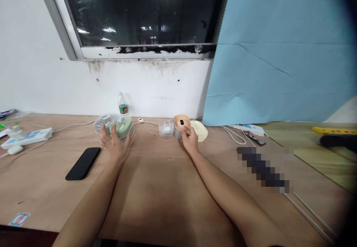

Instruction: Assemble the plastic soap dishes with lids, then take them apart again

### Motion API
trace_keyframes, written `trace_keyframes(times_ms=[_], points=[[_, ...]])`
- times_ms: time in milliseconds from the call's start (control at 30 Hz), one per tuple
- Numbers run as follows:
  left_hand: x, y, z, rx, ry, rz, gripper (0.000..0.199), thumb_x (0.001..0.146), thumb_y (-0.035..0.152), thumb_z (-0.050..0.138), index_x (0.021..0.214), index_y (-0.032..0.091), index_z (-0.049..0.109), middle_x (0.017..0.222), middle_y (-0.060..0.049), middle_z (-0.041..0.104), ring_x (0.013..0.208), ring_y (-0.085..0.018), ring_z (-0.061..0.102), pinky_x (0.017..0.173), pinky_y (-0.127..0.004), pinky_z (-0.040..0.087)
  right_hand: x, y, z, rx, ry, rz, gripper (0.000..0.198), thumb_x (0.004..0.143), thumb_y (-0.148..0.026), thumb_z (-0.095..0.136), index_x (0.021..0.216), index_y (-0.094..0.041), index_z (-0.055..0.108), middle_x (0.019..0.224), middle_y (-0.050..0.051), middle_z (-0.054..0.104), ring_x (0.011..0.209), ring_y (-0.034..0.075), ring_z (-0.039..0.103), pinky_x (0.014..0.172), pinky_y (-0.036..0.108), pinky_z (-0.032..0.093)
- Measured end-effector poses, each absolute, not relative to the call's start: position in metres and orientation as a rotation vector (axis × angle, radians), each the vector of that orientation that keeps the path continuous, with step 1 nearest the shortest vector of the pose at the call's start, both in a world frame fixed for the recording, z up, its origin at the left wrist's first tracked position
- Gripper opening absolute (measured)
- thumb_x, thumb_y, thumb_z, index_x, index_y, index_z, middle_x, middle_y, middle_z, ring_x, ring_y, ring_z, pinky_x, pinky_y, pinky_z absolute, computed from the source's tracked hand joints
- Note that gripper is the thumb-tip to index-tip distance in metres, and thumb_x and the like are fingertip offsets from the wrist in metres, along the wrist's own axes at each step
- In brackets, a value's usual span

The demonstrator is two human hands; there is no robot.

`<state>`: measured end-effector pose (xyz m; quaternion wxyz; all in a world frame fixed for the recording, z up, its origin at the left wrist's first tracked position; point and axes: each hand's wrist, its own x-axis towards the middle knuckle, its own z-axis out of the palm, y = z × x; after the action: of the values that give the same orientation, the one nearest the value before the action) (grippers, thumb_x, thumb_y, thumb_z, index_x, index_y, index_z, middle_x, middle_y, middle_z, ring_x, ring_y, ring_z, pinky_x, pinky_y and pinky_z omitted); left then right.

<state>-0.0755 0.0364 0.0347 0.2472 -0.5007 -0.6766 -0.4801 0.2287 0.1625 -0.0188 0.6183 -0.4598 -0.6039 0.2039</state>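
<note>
My left hand (115, 146) has its fingers spread just in front of a round container with a green lid (122, 125). Whether a fingertip touches that container, I cannot tell. Beside it on the left stands a clear round container with a clear lid (105, 120). With finger and thumb closed, my right hand (190, 140) grips the near edge of an orange lid (181, 119), which has a dark oval spot in its middle and lies over a clear container. A stack of pale yellow lids (200, 130) lies to the right, and a clear plastic tub (165, 129) stands to the left.
Behind the containers a small bottle (122, 104) stands by the wall. A black phone (83, 163) lies at left near a white power strip (30, 137). A dark pixelated object (263, 171) lies at right with cables. Blue cloth (279, 54) hangs at right.
</note>
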Motion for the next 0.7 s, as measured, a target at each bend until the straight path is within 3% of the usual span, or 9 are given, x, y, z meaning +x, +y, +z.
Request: trace_keyframes(times_ms=[367,700], points=[[-0.072,0.042,0.028,-1.395,-1.845,-1.397,0.052,0.077,0.037,0.067,0.120,0.015,0.048,0.149,-0.021,0.023,0.140,-0.035,0.019,0.111,-0.056,0.018,0.225,0.157,-0.018,-1.060,-1.584,0.307,0.021,0.084,-0.035,0.050,0.090,-0.020,0.063,0.056,-0.003,0.055,0.053,0.015,0.052,0.056,0.026,0.040],[-0.073,0.044,0.023,-1.591,-1.499,-1.469,0.041,0.077,0.034,0.070,0.110,0.018,0.051,0.137,-0.016,0.041,0.137,-0.031,0.031,0.108,-0.051,0.031,0.221,0.152,-0.017,-1.054,-1.659,0.215,0.026,0.085,-0.036,0.049,0.092,-0.018,0.067,0.063,0.001,0.063,0.058,0.016,0.056,0.059,0.026,0.042]])
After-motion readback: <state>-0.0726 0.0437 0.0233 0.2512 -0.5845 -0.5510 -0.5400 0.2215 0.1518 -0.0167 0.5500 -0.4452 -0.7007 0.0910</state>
